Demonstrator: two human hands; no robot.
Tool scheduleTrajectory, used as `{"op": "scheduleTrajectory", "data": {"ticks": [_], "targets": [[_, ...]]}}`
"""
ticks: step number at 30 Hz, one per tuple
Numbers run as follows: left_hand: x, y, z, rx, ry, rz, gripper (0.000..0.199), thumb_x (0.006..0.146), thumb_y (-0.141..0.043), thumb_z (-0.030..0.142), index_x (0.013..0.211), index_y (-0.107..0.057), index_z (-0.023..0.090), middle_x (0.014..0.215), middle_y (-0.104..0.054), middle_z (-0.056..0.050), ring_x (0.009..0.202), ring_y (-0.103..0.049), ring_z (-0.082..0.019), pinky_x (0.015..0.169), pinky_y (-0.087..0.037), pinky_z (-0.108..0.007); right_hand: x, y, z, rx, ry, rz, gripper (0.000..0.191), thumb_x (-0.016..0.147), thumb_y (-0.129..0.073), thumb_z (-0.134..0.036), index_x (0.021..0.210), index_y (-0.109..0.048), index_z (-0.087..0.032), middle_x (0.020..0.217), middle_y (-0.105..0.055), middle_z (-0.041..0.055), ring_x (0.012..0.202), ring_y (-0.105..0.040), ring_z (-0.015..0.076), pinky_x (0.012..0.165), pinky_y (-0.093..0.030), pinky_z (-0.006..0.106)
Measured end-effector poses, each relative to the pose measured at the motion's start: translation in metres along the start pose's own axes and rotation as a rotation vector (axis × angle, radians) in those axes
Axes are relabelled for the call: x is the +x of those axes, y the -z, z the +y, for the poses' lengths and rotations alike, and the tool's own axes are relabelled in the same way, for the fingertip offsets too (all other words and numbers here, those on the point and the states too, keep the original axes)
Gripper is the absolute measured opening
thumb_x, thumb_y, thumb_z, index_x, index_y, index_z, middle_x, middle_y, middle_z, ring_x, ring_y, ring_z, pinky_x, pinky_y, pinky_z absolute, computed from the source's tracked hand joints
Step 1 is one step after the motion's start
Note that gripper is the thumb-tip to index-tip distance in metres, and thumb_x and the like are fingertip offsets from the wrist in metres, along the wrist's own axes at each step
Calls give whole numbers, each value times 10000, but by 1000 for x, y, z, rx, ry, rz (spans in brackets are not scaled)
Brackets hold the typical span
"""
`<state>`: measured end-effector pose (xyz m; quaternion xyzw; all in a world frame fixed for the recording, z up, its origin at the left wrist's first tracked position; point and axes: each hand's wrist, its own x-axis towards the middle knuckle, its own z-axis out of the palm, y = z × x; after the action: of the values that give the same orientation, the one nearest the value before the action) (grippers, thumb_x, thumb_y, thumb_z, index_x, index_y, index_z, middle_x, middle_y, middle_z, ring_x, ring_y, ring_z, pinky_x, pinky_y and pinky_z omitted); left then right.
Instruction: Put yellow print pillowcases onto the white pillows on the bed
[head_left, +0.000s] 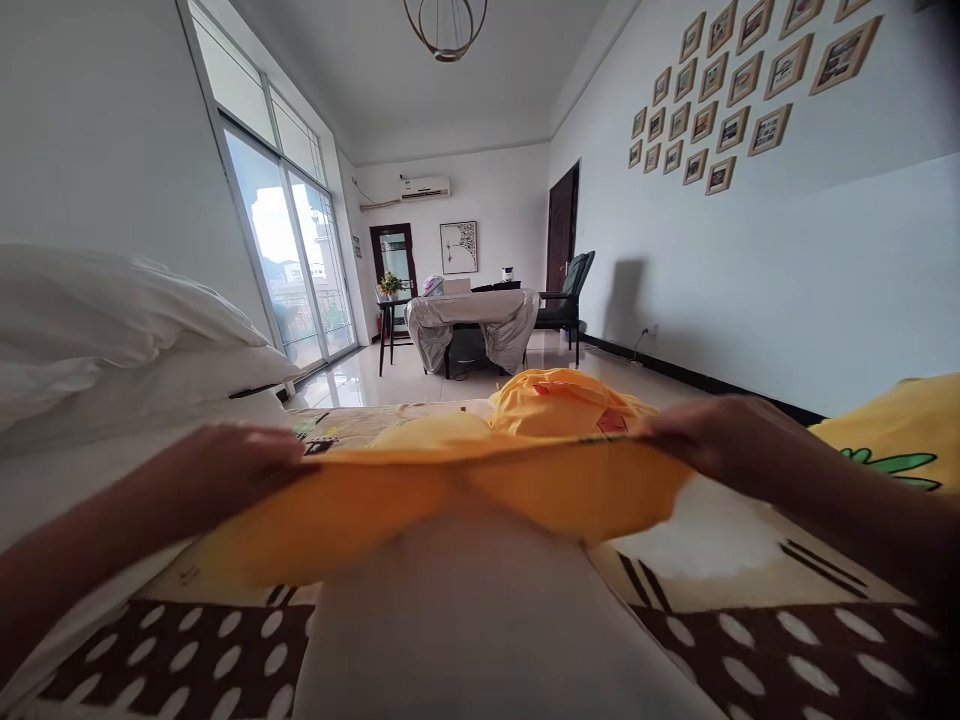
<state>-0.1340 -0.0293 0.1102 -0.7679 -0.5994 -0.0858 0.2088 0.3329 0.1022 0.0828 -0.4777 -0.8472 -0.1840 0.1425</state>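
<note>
An orange pillowcase (360, 495) is stretched sideways between my two hands, its top edge pulled nearly straight. My left hand (247, 455) is closed on its left end and my right hand (709, 435) pinches the right end. Part of the cloth is smeared by motion. A white pillow (465, 620) lies in the middle, running from under the orange cloth toward me. Bunched orange fabric (562, 395) with red shapes rises just beyond the stretched edge; I cannot tell whether it is the same piece. Beneath lies a patterned bedspread (225, 640) with white ovals on brown.
White bedding (112, 330) is heaped at the left. On the right lies a yellow pillow (900, 430) with green leaves. Beyond the bed stand a cloth-covered table (472, 305), a dark chair (566, 300) and a small plant stand (390, 310). A glass door (300, 260) is at the left.
</note>
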Motion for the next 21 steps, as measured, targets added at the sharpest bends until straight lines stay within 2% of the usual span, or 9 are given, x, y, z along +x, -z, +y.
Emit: {"op": "scheduleTrajectory", "data": {"ticks": [2, 5, 7, 10, 12, 14, 16, 19, 21], "targets": [[50, 14, -13, 139, 72, -76, 477, 916, -363, 494, 611, -566, 187, 636, -581, -2, 582, -530, -135, 546, -341, -255, 49, 12, -2, -112, -69, -11, 286, 901, -448, -386, 850, -704, -268, 784, -665, 25, 689, -570, 164, 578, -317, 254], [102, 6, -23, 340, 101, 1, 431, 947, -349, 366, 662, -606, 170, 747, -629, -50, 686, -588, -163, 661, -396, -305, 109, -6, -10, -206, -73, 34, 322, 927, -410, -298, 887, -710, -187, 889, -674, 86, 833, -585, 201, 668, -351, 281], [124, -18, -27, 445, 137, 67, 494, 955, -277, 342, 752, -659, 103, 823, -631, -63, 804, -624, -183, 747, -399, -341, 139, -33, -14, -212, -63, 58, 317, 916, -413, -231, 893, -719, -152, 907, -673, 120, 889, -579, 218, 733, -364, 305], [142, -69, -36, 486, 167, 120, 736, 915, -2, 337, 862, -648, -13, 891, -601, -38, 938, -610, -224, 783, -379, -381, 170, -83, -19, -194, -81, 58, 328, 911, -401, -185, 896, -721, -117, 928, -669, 149, 929, -576, 226, 778, -366, 315], [148, -106, -42, 467, 181, 133, 714, 912, -7, 330, 841, -642, 10, 893, -608, -31, 945, -609, -220, 773, -385, -362, 179, -118, -22, -173, -91, 34, 335, 914, -385, -171, 918, -712, -95, 956, -666, 161, 930, -583, 217, 795, -366, 310], [148, -140, -48, 423, 209, 114, 522, 942, -203, 315, 779, -632, 67, 862, -637, -44, 898, -628, -200, 757, -399, -322, 180, -150, -25, -149, -82, -12, 302, 897, -413, -164, 904, -708, -95, 949, -668, 161, 936, -588, 217, 808, -371, 307], [143, -165, -53, 370, 248, 87, 358, 927, -337, 265, 797, -623, 94, 863, -656, -62, 889, -633, -208, 761, -402, -309, 175, -174, -26, -125, -62, -56, 260, 872, -448, -152, 904, -703, -116, 949, -670, 153, 958, -585, 231, 817, -380, 318], [124, -179, -59, 296, 329, 70, 276, 917, -364, 244, 978, -593, 103, 978, -659, -104, 953, -622, -250, 782, -392, -326, 154, -183, -27, -90, -57, -49, 311, 859, -426, -117, 1066, -657, -145, 1064, -645, 143, 1020, -560, 247, 833, -395, 343], [104, -174, -59, 192, 403, 85, 277, 921, -345, 271, 1000, -565, 124, 1015, -654, -114, 943, -623, -243, 755, -395, -308, 128, -173, -31, 10, -58, 78, 364, 869, -390, -113, 1159, -609, -139, 1093, -631, 139, 1026, -556, 238, 838, -413, 339]]}}
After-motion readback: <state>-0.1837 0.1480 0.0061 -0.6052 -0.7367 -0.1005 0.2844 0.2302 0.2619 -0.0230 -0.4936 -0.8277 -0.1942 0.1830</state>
